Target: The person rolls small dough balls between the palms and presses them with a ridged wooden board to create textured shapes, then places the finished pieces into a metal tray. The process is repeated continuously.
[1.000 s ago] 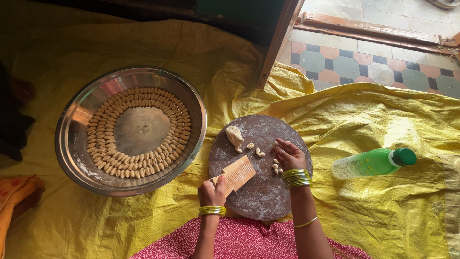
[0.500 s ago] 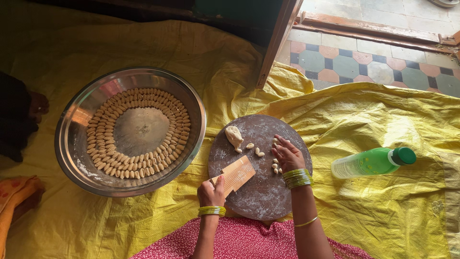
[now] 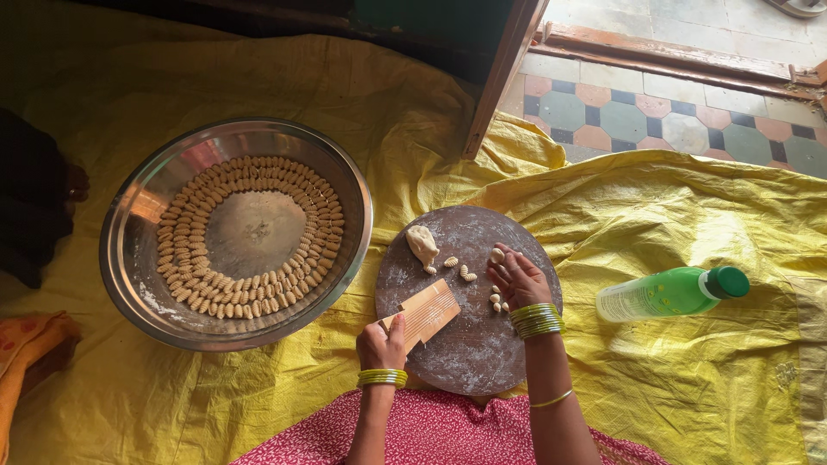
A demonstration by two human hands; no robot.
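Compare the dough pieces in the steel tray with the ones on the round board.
The shaped pieces in the steel tray are many, ridged, and laid in neat curved rows; the dough bits on the round board are few, smoother, and scattered loose. Both are small and pale.

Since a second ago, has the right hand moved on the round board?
Barely. The right hand rests on the round board in about the same spot, just right of the small dough pieces; any shift is too small to give a direction.
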